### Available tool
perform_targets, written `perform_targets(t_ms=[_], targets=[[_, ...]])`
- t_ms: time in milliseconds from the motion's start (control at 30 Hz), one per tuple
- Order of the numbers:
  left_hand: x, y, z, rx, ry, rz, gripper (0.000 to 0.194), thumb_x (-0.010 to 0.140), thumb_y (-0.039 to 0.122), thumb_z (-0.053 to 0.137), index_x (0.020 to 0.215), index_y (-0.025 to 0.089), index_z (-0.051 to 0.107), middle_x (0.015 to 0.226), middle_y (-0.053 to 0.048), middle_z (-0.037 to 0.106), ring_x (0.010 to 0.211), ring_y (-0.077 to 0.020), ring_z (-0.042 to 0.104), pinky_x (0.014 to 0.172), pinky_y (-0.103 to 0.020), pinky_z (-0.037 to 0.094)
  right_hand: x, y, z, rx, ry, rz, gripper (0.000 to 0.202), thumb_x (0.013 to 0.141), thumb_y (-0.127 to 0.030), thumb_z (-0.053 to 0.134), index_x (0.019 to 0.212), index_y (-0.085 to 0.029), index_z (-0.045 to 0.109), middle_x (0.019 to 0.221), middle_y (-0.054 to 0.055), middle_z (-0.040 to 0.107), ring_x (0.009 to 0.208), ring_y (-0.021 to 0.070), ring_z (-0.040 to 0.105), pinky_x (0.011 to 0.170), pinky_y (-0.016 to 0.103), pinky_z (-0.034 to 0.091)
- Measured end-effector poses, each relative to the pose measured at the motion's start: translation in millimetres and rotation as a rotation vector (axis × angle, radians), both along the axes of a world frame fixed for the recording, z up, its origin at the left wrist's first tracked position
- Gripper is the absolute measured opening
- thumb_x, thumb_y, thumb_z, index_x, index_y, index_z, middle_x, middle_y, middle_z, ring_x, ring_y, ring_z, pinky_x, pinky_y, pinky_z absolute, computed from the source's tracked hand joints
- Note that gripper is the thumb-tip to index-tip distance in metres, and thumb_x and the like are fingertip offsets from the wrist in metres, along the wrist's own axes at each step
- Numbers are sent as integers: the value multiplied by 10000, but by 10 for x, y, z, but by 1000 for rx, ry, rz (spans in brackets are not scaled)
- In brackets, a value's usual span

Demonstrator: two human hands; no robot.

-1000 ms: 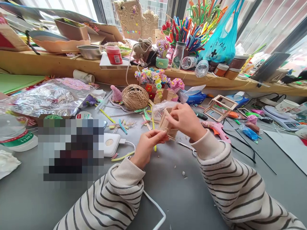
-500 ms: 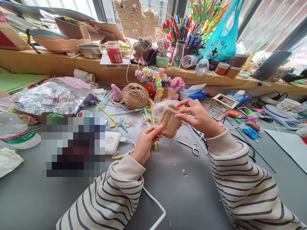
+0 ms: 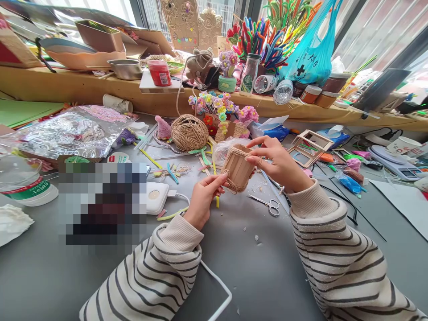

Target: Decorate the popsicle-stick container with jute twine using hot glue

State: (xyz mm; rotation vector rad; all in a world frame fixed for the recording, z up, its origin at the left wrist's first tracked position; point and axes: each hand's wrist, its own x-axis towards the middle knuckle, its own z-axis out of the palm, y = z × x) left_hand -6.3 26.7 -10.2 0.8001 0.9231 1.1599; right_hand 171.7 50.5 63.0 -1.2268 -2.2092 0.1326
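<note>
A small wooden-slat cup (image 3: pixel 238 168) with twine wound round both ends is held tilted above the grey table. My left hand (image 3: pixel 207 196) pinches its lower left edge at the twine between thumb and fingers. My right hand (image 3: pixel 272 161) grips the cup from the right, thumb and fingers at its upper rim; some fingertips are hidden behind it. A ball of twine (image 3: pixel 189 133) sits behind, to the left. Small scissors (image 3: pixel 267 204) lie on the table below my right hand.
A white charger (image 3: pixel 156 198) with a cable lies left of my left hand. Crocheted flowers (image 3: pixel 219 107) stand behind the cup. A wooden frame (image 3: pixel 309 147) and a white scale (image 3: pixel 393 164) are at the right. A plastic bottle (image 3: pixel 25 178) lies at the far left.
The cup has turned very slightly in my hands. Both hands keep nearly the same place and hold.
</note>
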Motion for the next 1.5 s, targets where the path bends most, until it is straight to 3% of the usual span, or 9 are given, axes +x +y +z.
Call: perform_targets(t_ms=[200,400,533,667,967,1267,1500], targets=[[-12,0,-17,11,9,11,172,636,315,675,703,158,652,614,32,570,514,-32,399,507,-157,332,20,9,-3,-8,70,-32,200,804,-295,507,805,-176,668,1016,79,565,982,215,469,891,395,338],[6,11,-36,79,67,111,144,615,310,688,679,186,656,708,35,556,602,-53,420,548,-176,336,35,5,7,-25,94,-35,189,804,-302,504,801,-200,663,1009,64,565,981,212,474,892,404,343],[16,22,-55,169,128,173,118,616,310,681,650,199,656,871,4,578,907,-124,487,750,-219,376,31,-6,7,-60,121,-35,193,802,-310,505,804,-198,663,1012,69,561,990,210,479,895,400,352],[15,28,-77,262,137,179,86,635,299,666,646,214,666,1084,-20,554,1137,-177,401,933,-295,315,20,-12,0,-92,145,-24,202,804,-324,500,808,-203,662,1013,68,558,1005,208,484,893,397,362],[12,28,-97,261,141,145,81,650,294,659,664,215,671,1111,-27,565,1172,-185,390,996,-327,252,10,-11,2,-97,149,-15,201,802,-319,504,803,-194,662,1013,75,559,1012,207,489,896,392,366],[29,10,-27,174,29,137,82,614,287,684,623,207,667,1127,-23,580,1136,-189,449,940,-298,346,14,-15,9,-111,173,-24,216,808,-336,491,796,-206,663,1012,67,565,988,201,508,856,375,391],[28,14,-41,162,16,134,80,620,277,687,628,201,665,1122,-28,565,1137,-194,440,941,-312,344,17,-9,4,-127,165,-31,210,807,-324,493,811,-200,663,1024,70,561,1001,206,495,863,373,376]])
